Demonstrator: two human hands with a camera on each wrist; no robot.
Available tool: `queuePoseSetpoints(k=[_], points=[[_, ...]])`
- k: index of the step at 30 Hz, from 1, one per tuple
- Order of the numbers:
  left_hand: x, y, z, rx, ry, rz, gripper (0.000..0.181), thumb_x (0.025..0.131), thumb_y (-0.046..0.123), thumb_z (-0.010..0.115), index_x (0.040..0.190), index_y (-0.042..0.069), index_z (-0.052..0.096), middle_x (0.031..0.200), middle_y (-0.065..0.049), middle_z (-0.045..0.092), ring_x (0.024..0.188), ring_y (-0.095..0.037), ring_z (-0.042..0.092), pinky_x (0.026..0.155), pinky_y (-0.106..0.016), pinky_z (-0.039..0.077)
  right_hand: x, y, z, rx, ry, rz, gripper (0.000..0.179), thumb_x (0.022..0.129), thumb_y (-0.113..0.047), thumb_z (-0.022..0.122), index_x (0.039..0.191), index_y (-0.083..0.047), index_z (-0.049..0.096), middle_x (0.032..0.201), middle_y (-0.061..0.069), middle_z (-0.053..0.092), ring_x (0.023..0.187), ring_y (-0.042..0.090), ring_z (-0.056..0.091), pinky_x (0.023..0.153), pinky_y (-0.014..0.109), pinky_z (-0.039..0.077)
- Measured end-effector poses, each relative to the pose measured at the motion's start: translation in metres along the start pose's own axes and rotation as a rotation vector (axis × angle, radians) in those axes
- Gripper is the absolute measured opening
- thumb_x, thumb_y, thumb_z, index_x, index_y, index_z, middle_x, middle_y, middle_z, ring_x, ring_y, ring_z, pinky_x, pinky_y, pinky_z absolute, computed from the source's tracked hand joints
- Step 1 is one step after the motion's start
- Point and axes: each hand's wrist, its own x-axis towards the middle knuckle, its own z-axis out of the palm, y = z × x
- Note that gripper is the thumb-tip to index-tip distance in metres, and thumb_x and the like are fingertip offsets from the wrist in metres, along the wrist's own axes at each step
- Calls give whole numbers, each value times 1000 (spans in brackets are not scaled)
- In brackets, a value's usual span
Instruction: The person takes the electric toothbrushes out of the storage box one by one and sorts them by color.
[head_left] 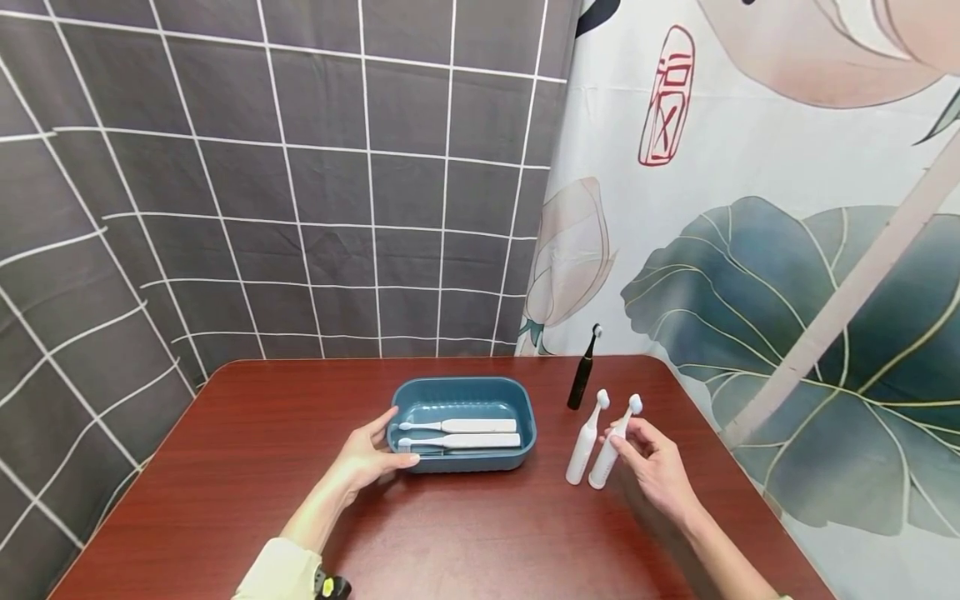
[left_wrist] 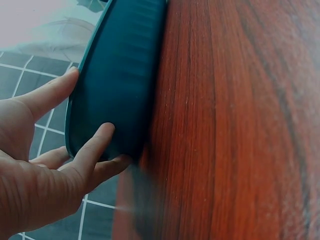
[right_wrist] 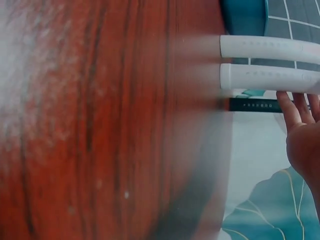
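Observation:
My left hand [head_left: 363,457] grips the left end of a blue plastic basket [head_left: 457,464]. In the left wrist view, its fingers and thumb spread around the basket's end wall [left_wrist: 120,70]. Two white electric toothbrushes [head_left: 482,440] lie side by side in the basket, heads to the left. On the right, my right hand [head_left: 660,468] pinches the handle of a white electric toothbrush [head_left: 605,463] between thumb and fingers. This toothbrush is upright, its base at the tabletop. Close on its left stands another white electric toothbrush [head_left: 582,454].
A black electric toothbrush [head_left: 581,382] stands upright farther back on the reddish-brown table [head_left: 480,533]. Behind the table hang a grey cloth with white grid lines [head_left: 322,183] and a white cloth with leaf prints [head_left: 600,142].

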Motion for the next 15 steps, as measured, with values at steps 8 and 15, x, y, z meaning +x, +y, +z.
queuePoseSetpoints(k=[8, 15], points=[[-2, 0, -1, 5, -11, 8, 99, 73, 5, 90, 156, 8, 36, 152, -24, 40, 119, -36, 59, 84, -44, 57, -3, 3, 3, 58, -42, -15, 32, 92, 6, 67, 119, 16, 54, 109, 34, 64, 95, 9, 71, 82, 22, 55], [-1, 0, -1, 8, -5, -3, 99, 72, 6, 91, 156, 8, 37, 152, -23, 41, 120, -36, 59, 85, -45, 57, -5, 1, 1, -8, -25, -18, 34, 90, 5, 71, 121, 11, 58, 108, 29, 67, 95, 5, 69, 82, 19, 54]])
